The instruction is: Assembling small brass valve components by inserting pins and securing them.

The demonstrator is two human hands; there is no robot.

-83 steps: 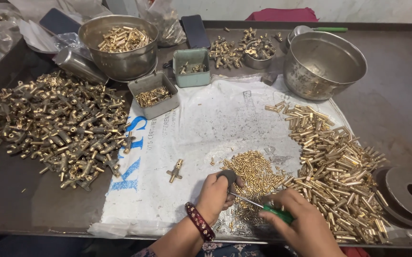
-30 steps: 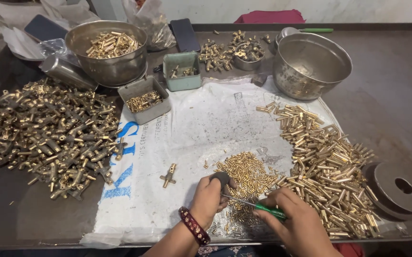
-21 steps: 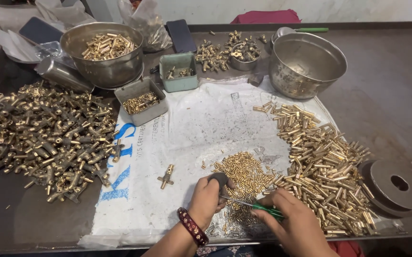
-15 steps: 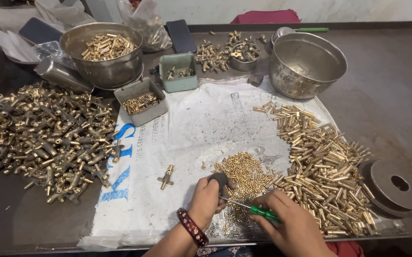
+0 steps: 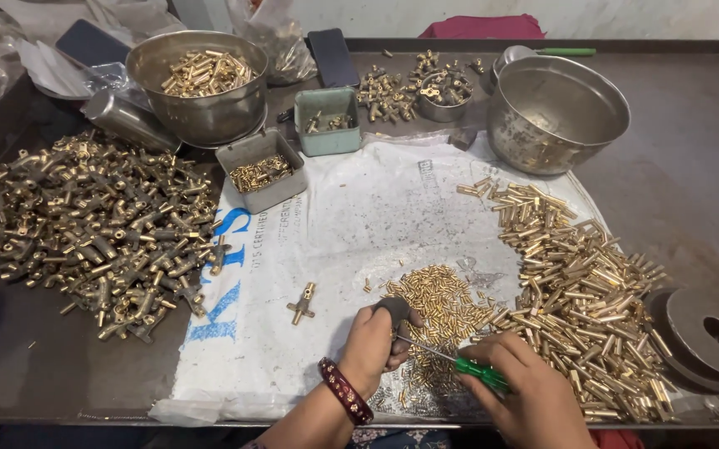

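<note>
1. Gripping a small dark part in closed fingers, the left hand sits low centre of the frame, a red bangle on its wrist.
2. The right hand, lower right, is closed around the green handle of a screwdriver, whose thin shaft points up-left into the part held by the left hand.
3. Compared with a moment ago the hands have hardly shifted; the screwdriver tip stays at the part, so I judge the same fastening step is going on. The view has only drifted slightly.
4. Just beyond the hands lies a mound of tiny brass pieces, shiny and grain-like, on a white woven sack with blue print.
5. A lone cross-shaped brass fitting lies left of the hands, apart from the mound.
6. At right a wide heap of short brass tubes spreads out; at left a bigger tangle of T-shaped fittings covers the dark table.
7. Along the upper frame stand a steel bowl with brass parts, a near-bare steel pot, a grey tray and a green tray.
8. A dark round disc with a centre hole lies at the right edge.
</note>
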